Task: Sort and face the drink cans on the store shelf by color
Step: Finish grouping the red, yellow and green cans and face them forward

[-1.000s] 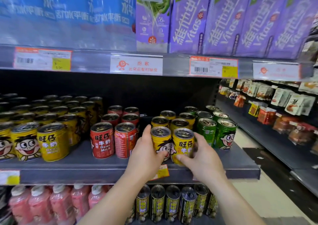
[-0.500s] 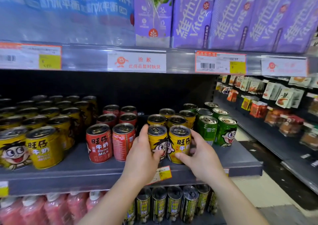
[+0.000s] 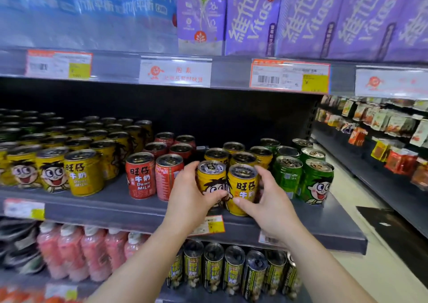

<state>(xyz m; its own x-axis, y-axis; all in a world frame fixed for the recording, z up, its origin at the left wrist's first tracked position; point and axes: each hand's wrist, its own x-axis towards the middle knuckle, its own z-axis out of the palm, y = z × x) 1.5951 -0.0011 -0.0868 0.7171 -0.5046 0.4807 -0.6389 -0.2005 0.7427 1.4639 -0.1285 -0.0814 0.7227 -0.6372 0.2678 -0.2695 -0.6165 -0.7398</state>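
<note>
On the dark middle shelf [image 3: 111, 206] the cans stand in colour groups. A big block of yellow cans [image 3: 83, 173] fills the left, red cans [image 3: 140, 175] come after it, a small yellow group sits in the middle, and green cans [image 3: 318, 182] stand at the right. My left hand [image 3: 190, 193] wraps the front left yellow can [image 3: 211, 179], whose cartoon face points forward. My right hand [image 3: 268, 200] grips the front right yellow can [image 3: 242, 186] beside it, lettering forward. Both cans stand upright at the shelf's front edge, touching each other.
Purple drink cartons [image 3: 301, 17] and blue packs [image 3: 88, 1] fill the shelf above, with price tags [image 3: 289, 76] on its rail. Pink bottles [image 3: 74, 251] and dark cans [image 3: 234, 270] stand on the shelf below. An aisle floor and snack shelves [image 3: 382, 128] run off to the right.
Both hands stay on the same two front yellow cans. The left can has turned so more of its face shows. The view has shifted closer and slightly right.
</note>
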